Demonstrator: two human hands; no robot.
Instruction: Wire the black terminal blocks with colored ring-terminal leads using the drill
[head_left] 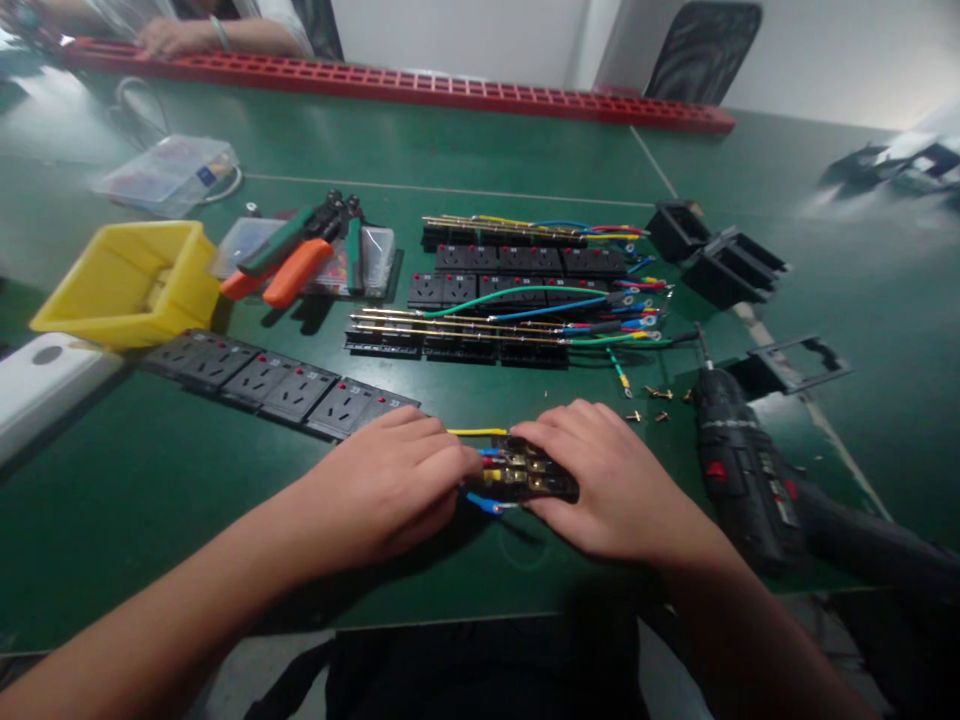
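Observation:
Close to the table's near edge, my right hand (611, 480) is closed around the right end of a small black module (529, 468) with brass contacts facing up. My left hand (401, 475) has its fingers curled at the module's left side, over insulated wires. A yellow wire (478, 432) shows above the fingers, and a blue wire (486, 503) with a ring terminal pokes out below them. Red and blue wire ends meet the module between my hands. How firmly the left fingers pinch the wires is hidden. Behind my left hand runs a black socket strip (281, 385).
More socket strips with brass bars and wires (457, 330) lie at mid-table. A power drill (742, 460) and brass screws (660, 393) are at right. Left are a yellow bin (124, 320) and orange-handled pliers (298, 272). Across the table, a person's hand (176, 37) rests by a red rail (420, 90).

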